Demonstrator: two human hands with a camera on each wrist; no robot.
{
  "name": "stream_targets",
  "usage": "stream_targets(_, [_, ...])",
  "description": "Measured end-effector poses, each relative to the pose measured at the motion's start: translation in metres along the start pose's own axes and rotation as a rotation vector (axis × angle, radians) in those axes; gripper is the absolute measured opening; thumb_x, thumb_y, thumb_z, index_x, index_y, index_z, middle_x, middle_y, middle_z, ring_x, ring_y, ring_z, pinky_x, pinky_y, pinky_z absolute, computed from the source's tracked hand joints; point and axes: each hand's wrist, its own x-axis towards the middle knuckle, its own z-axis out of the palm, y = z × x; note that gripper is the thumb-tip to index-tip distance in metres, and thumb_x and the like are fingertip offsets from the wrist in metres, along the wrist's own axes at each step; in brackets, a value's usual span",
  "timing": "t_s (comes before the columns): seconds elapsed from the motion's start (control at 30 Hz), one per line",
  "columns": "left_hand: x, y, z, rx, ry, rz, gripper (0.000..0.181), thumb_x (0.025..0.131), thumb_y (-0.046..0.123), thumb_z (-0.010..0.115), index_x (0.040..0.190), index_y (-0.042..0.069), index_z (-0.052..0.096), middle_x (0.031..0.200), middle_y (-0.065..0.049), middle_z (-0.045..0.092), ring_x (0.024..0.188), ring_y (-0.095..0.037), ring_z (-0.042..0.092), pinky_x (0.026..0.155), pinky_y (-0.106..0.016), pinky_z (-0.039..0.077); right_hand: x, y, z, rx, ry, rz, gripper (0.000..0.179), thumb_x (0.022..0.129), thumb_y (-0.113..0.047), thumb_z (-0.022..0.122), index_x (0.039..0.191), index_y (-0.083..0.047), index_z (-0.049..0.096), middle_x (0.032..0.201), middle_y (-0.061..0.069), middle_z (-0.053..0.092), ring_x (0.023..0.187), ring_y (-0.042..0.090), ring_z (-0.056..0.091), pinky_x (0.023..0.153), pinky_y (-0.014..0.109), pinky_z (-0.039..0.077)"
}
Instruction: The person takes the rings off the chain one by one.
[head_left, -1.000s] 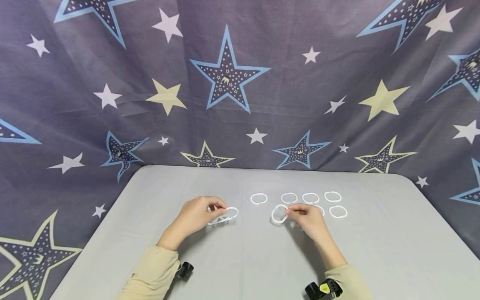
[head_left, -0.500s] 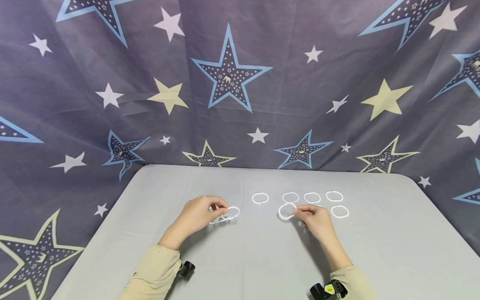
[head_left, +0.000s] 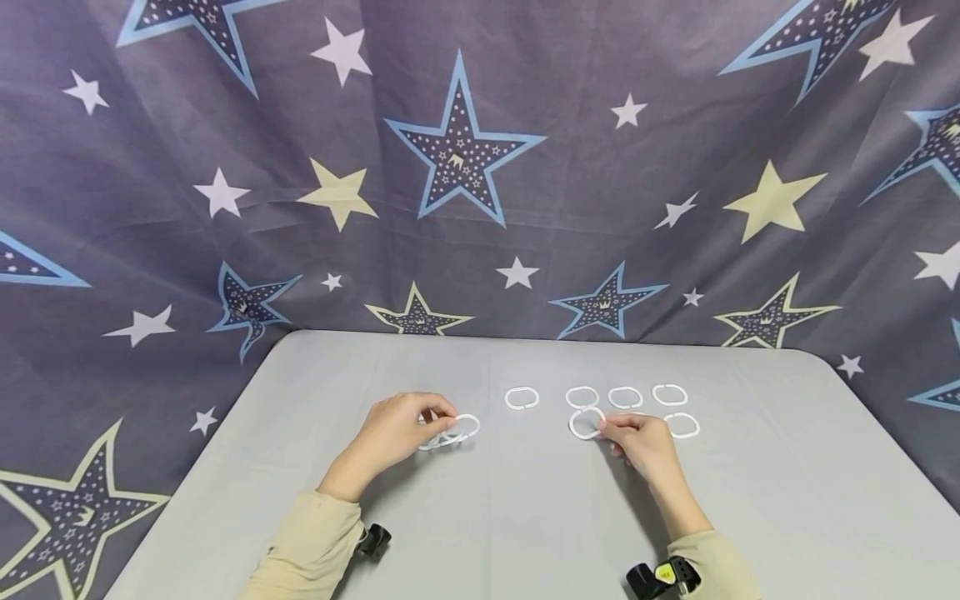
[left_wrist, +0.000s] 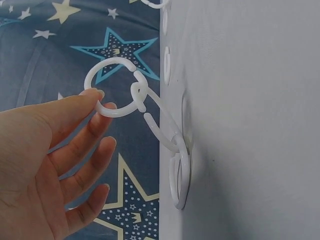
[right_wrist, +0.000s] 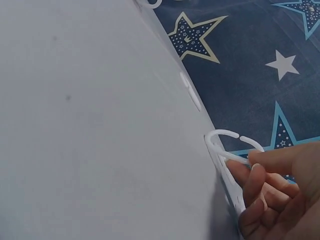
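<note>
My left hand (head_left: 397, 435) pinches a white plastic chain link (left_wrist: 90, 74) between thumb and index finger, the other fingers loosely bent. From that link hangs a short chain of joined links (left_wrist: 186, 172), the lower ones down at the tabletop. On the right side, my right hand (head_left: 647, 442) pinches a single white link (right_wrist: 212, 145) by its edge with thumb and fingertips. A small gap shows in that link's loop, on the side away from the table in the right wrist view. Its far edge overlaps a loose link (head_left: 567, 397) in the head view.
Several loose white links lie behind and beside the right hand, among them one at the back right (head_left: 655, 393) and one by the wrist side (head_left: 697, 427). Another link (head_left: 507, 398) lies between the hands. A star-patterned cloth (head_left: 480, 242) hangs behind the grey table (head_left: 480, 533).
My right hand has moved to the right with its single link, toward the loose links. The left hand has stayed in place, still pinching the chain.
</note>
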Motion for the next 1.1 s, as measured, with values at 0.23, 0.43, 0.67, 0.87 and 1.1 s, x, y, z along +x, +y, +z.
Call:
stream_targets(0.23, [-0.0010, 0.0006, 0.0007, 0.016, 0.000, 0.009, 0.010, 0.088, 0.031, 0.076, 0.097, 0.027, 0.077, 0.076, 0.022, 0.062, 0.071, -0.003, 0.055, 0.069, -0.035, 0.044, 0.0014, 0.0036, -0.0010, -0.043, -0.021, 0.005, 0.018, 0.087, -0.012, 0.072, 0.092, 0.005, 0.074, 0.070, 0.005, 0.072, 0.051, 0.009, 0.054, 0.047, 0.022, 0.040])
stream_targets(0.43, [-0.0009, 0.0009, 0.0008, 0.019, 0.011, 0.017, 0.010, 0.087, 0.030, 0.076, 0.097, 0.028, 0.077, 0.076, 0.022, 0.062, 0.071, -0.003, 0.056, 0.069, -0.035, 0.044, 0.0010, 0.0045, -0.0047, -0.122, -0.044, -0.032, 0.017, 0.087, -0.013, 0.072, 0.089, 0.004, 0.074, 0.070, 0.006, 0.072, 0.051, 0.011, 0.053, 0.051, 0.022, 0.039])
stream_targets(0.67, [-0.0006, 0.0002, 0.0019, 0.020, 0.007, 0.020, 0.009, 0.088, 0.031, 0.076, 0.096, 0.029, 0.076, 0.076, 0.022, 0.062, 0.072, -0.002, 0.056, 0.069, -0.034, 0.044, 0.0002, 0.0059, -0.0075, -0.196, -0.054, -0.047, 0.019, 0.089, -0.017, 0.072, 0.086, 0.002, 0.076, 0.067, 0.004, 0.071, 0.051, 0.011, 0.052, 0.052, 0.024, 0.041])
stream_targets(0.87, [-0.0002, -0.0006, 0.0033, 0.017, 0.003, 0.022, 0.009, 0.087, 0.032, 0.076, 0.096, 0.029, 0.076, 0.076, 0.023, 0.062, 0.072, -0.001, 0.056, 0.069, -0.034, 0.044, 0.0011, 0.0077, -0.0060, -0.225, -0.049, -0.057, 0.019, 0.088, -0.017, 0.073, 0.084, 0.001, 0.076, 0.066, 0.003, 0.070, 0.051, 0.010, 0.052, 0.049, 0.023, 0.043])
stream_targets(1.1, [-0.0001, -0.0015, 0.0038, 0.016, 0.009, 0.029, 0.010, 0.087, 0.031, 0.076, 0.097, 0.028, 0.077, 0.075, 0.022, 0.062, 0.070, -0.002, 0.055, 0.066, -0.033, 0.043, 0.0027, 0.0078, -0.0041, -0.262, -0.040, -0.058, 0.021, 0.088, -0.020, 0.074, 0.082, 0.000, 0.076, 0.063, 0.001, 0.069, 0.053, 0.011, 0.054, 0.053, 0.026, 0.043])
